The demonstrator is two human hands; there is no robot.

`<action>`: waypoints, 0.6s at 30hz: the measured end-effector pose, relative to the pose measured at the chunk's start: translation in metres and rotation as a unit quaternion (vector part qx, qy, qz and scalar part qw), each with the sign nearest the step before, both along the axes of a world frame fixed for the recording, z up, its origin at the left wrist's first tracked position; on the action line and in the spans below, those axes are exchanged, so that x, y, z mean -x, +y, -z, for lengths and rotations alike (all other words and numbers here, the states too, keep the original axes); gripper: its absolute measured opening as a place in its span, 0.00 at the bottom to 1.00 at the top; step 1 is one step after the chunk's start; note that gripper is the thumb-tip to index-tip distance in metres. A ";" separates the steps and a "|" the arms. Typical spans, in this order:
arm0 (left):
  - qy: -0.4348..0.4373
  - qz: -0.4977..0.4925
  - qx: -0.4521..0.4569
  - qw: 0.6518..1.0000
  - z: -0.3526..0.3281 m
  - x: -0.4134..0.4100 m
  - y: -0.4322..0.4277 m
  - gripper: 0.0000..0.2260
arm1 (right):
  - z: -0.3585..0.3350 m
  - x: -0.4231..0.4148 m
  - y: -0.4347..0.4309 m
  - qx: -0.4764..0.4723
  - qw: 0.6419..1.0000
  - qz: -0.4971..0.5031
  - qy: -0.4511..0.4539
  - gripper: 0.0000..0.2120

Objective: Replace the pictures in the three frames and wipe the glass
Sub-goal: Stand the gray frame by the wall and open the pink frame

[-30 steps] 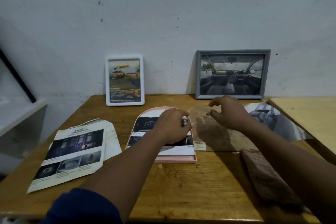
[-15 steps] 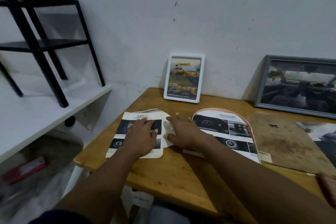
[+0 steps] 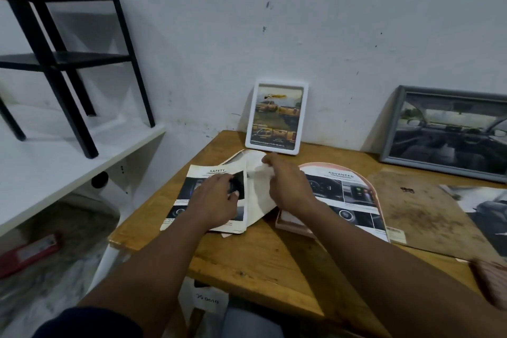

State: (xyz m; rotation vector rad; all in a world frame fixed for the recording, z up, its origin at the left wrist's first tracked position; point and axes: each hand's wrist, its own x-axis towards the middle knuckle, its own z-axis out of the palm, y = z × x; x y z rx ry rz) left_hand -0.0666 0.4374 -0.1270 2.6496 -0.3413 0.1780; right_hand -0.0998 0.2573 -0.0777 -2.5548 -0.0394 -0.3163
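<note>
Standing by the wooden table [image 3: 260,258], I see the person lean towards its left end with both arms stretched out. The left hand [image 3: 216,197] lies palm down on the SAFETY print [image 3: 186,192], which rests flat near the table's left edge. Its fingers are bent over the dark picture on the page, and I cannot tell whether they only press it or nip it. The right hand [image 3: 288,186] pinches the top edge of a white sheet [image 3: 256,195] between thumb and fingertips. That sheet sits just beside the SAFETY print and partly under it, and it bows upward off the table. Just right of the hands the pink arched frame [image 3: 290,223] lies flat with the ADVANCED print [image 3: 343,189] on top of it. A stained brown backing board [image 3: 422,208] lies next to it, and a loose car print [image 3: 482,206] overlaps the board's far right side. A checked cloth [image 3: 491,280] shows at the table's right edge. At the back, the white frame [image 3: 277,118] stands upright against the wall [image 3: 301,22], holding a picture of yellow trucks. The grey frame [image 3: 450,132] leans there too, well to the right, showing a car interior. To the left of the table a black stand [image 3: 68,57] sits on a white shelf [image 3: 55,162].
</note>
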 end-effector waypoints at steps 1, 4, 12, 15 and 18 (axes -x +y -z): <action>0.005 0.006 0.013 1.000 -0.001 0.000 -0.002 0.18 | -0.005 0.001 -0.010 -0.012 1.000 0.004 0.002 0.27; 0.022 0.005 0.026 0.999 -0.007 -0.001 -0.012 0.13 | -0.013 0.004 -0.049 -0.061 0.998 0.032 -0.006 0.23; -0.031 -0.015 -0.011 0.999 -0.027 0.002 -0.063 0.20 | -0.007 0.029 -0.111 -0.241 0.959 0.145 -0.036 0.16; -0.038 0.041 0.052 0.997 -0.033 0.006 -0.086 0.22 | 0.000 0.035 -0.094 -0.261 0.959 0.105 0.013 0.16; 0.010 0.071 0.019 0.997 -0.034 0.005 -0.093 0.24 | 0.009 0.032 -0.075 -0.145 0.989 0.023 0.029 0.20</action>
